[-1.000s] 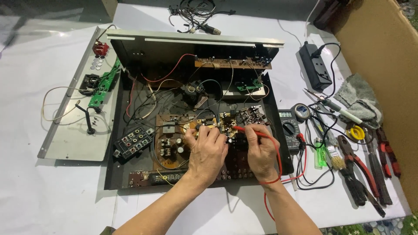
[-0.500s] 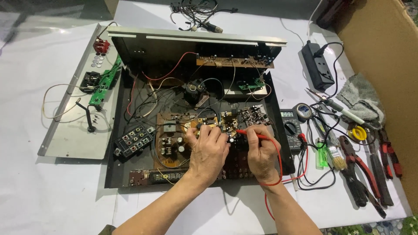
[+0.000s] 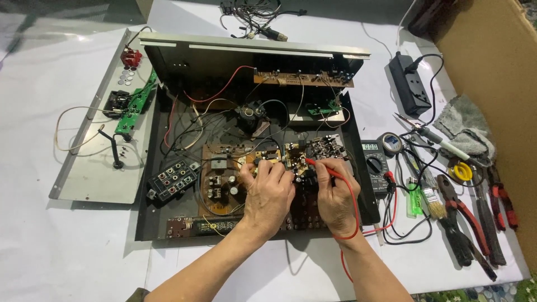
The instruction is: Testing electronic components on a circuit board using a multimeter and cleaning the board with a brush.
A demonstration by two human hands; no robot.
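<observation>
An opened black metal chassis (image 3: 168, 223) lies on a white table, with brown circuit boards (image 3: 221, 184) inside. My left hand (image 3: 267, 193) rests curled on the central board, fingertips pressed on components; whether it holds a probe is hidden. My right hand (image 3: 335, 196) grips a red test probe (image 3: 319, 166), its tip touching the board near small components (image 3: 321, 146). The probe's red lead (image 3: 356, 218) loops past my right wrist toward a black multimeter (image 3: 373, 163) just right of the chassis.
A detached metal panel (image 3: 95, 168) with a green board lies to the left. To the right sit a black power strip (image 3: 410, 84), grey cloth (image 3: 464, 126), soldering iron (image 3: 442, 142), brush, green lighter, pliers (image 3: 464, 223) and cutters. A cardboard wall (image 3: 492, 67) stands far right.
The view has shifted slightly. Both hands stay on the board in nearly the same place, with the red probe still held in my right hand.
</observation>
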